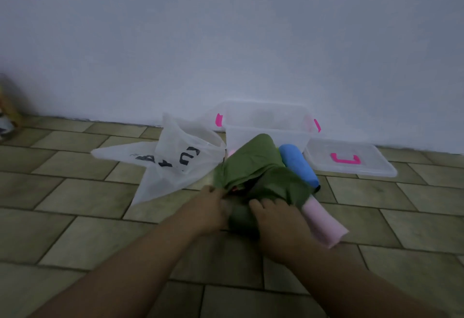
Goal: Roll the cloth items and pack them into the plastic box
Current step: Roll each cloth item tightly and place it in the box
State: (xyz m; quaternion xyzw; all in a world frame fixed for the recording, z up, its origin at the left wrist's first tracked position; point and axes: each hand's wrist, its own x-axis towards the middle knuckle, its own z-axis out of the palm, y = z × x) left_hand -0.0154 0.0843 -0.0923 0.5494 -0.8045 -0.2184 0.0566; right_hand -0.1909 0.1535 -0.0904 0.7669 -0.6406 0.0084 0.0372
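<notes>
A green cloth (253, 164) lies bunched on the tiled floor in front of the clear plastic box (266, 129), which has pink latches and stands against the wall. My left hand (208, 207) grips the green cloth's near left edge. My right hand (273, 222) has its fingers curled on the cloth's near part. A rolled blue cloth (297, 164) lies to the right of the green one. A rolled pink cloth (324, 222) lies beside my right hand, partly under the green cloth.
The box's clear lid (351, 159) with a pink handle lies flat on the floor right of the box. A white plastic bag (170, 164) with black lettering is spread out to the left. A blurred object (7, 111) stands at the far left by the wall.
</notes>
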